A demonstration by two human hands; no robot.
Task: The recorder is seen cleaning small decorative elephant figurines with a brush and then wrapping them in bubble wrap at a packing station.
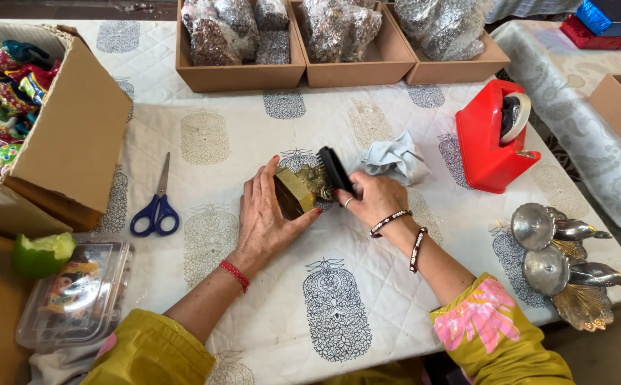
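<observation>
My left hand grips a small brass figurine by its square base, tilted on its side over the printed white tablecloth. My right hand holds a black brush with its head pressed against the upper part of the figurine. Both hands meet at the middle of the table. A crumpled pale cloth lies just beyond my right hand.
Blue-handled scissors lie to the left. A red tape dispenser stands at the right, silver metal pieces near the right edge. Cardboard trays of wrapped items line the far side. An open box of colourful items, a clear plastic container and a cut lime sit at left.
</observation>
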